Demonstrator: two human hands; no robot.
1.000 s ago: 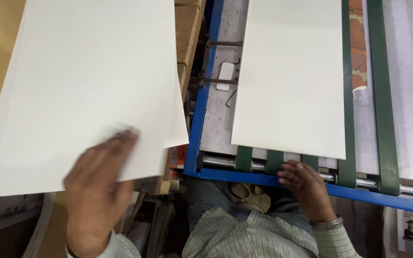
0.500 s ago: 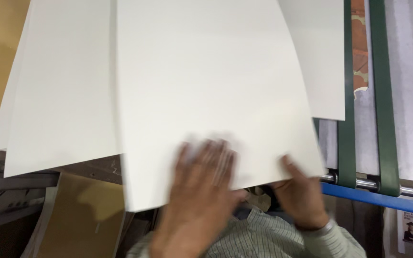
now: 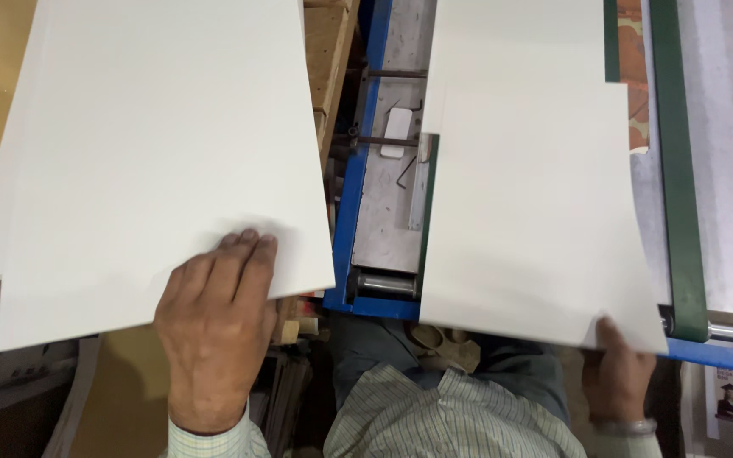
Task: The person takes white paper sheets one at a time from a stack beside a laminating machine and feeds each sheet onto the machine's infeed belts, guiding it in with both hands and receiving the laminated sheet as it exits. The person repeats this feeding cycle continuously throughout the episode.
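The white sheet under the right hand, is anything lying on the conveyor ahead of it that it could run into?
Yes. Another white sheet lies farther up the conveyor, and the sheet held by the right hand overlaps its near end. The left hand rests flat on the separate stack to the side.

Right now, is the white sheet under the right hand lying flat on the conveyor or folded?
Flat, unfolded: the white sheet lies spread over the green belts, its near corner pinched by the right hand.
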